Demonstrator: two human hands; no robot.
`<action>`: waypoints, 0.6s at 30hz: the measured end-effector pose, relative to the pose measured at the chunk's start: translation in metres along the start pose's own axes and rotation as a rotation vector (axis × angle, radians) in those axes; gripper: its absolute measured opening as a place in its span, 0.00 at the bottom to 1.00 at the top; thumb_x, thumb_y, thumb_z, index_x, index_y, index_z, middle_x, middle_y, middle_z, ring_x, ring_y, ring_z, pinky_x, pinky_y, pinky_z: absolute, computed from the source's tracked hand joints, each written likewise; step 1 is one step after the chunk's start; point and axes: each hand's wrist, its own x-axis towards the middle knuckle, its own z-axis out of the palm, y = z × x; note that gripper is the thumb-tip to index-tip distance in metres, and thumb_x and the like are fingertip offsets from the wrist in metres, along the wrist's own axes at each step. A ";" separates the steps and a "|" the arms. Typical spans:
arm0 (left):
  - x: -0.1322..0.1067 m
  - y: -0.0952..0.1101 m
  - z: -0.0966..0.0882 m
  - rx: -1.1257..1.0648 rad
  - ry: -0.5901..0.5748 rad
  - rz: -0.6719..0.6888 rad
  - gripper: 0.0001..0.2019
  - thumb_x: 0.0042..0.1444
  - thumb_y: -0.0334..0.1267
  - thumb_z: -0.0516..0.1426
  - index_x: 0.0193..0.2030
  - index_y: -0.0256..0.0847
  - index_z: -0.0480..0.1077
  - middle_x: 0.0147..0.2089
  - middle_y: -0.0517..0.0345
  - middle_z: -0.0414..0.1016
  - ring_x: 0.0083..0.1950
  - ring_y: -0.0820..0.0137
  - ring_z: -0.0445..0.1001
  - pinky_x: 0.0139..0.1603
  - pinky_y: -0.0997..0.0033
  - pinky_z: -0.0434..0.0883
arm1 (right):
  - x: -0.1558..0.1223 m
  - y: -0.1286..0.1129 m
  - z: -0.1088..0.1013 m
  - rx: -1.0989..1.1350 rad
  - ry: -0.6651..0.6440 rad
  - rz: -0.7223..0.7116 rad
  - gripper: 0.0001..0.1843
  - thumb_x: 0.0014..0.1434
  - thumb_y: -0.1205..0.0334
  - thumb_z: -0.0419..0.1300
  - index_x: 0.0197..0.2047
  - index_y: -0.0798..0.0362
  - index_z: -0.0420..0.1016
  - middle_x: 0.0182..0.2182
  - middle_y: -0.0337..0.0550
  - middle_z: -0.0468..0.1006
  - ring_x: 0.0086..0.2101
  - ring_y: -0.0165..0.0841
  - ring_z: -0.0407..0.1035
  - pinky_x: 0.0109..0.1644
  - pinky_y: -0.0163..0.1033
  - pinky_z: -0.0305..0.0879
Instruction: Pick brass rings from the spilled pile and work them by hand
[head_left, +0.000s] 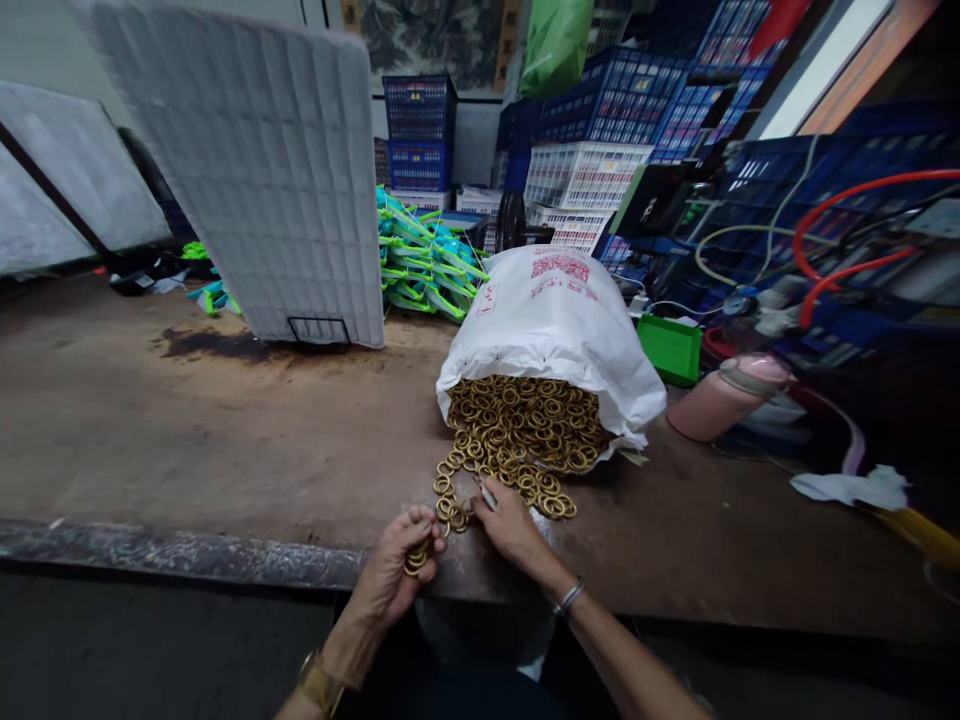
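The left hand (pixel 397 565), its grip curled around a few brass-coloured rings (pixel 414 563), sits near the front edge of the table (pixel 225 440). The right hand (pixel 516 528) has its grip closed on a slim tool (pixel 488 494) (its tip too small to make out) beside loose rings (pixel 444 485) that spill onto the table from a white printed sack (pixel 555 320) lying on its side.
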 end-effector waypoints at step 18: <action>0.016 -0.020 0.031 0.852 -0.126 0.484 0.08 0.53 0.37 0.52 0.31 0.38 0.70 0.28 0.59 0.70 0.31 0.72 0.67 0.35 0.74 0.64 | -0.030 -0.023 -0.022 0.776 -0.196 0.344 0.11 0.48 0.52 0.53 0.28 0.52 0.61 0.16 0.27 0.60 0.12 0.18 0.43 0.14 0.28 0.38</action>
